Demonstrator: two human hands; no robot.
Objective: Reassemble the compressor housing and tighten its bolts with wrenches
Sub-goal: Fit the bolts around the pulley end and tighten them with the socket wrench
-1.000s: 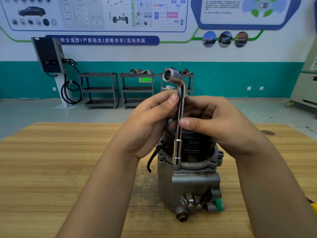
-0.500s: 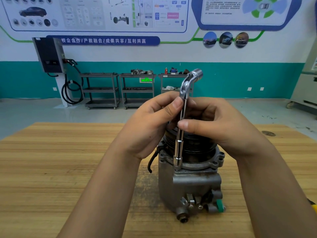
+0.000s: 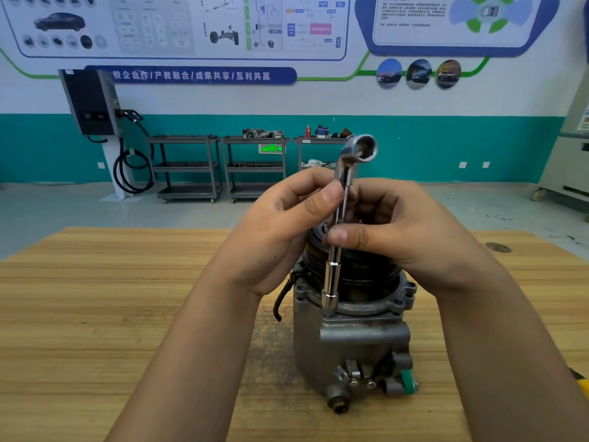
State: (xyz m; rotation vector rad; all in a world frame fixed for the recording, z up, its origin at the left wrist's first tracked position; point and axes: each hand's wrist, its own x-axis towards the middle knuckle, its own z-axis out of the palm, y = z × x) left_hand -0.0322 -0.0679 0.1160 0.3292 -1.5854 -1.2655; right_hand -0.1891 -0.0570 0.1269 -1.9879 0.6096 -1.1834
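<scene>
Chrome steel catches my eye first: an L-shaped socket wrench (image 3: pixel 338 237) stands nearly upright in front of me, its long axis vertical with a slight lean to the right at the top. Its lower socket end sits on a bolt position at the front left of the housing flange, and its bent upper end turns to the upper right, the open socket mouth facing me.

Both forearms come in from the bottom corners and meet at the shaft. My left hand (image 3: pixel 274 237) is curled, thumb tip pressed on the shaft high up, just under the bend; the other fingers wrap behind it and I cannot see them clearly. My right hand (image 3: pixel 404 231) comes from the other side, thumb pressed on the shaft lower down, its fingers folded behind. So both hands pinch the wrench between thumb and fingers, left above right.

I see the compressor housing (image 3: pixel 350 339) standing on end on the wooden bench (image 3: pixel 95 314), near the middle. It is dull grey cast metal, with a dark ribbed pulley on top, a flange with bolt ears round its rim, ports and a green cap low at the front, and a black cable hanging at its left.
</scene>
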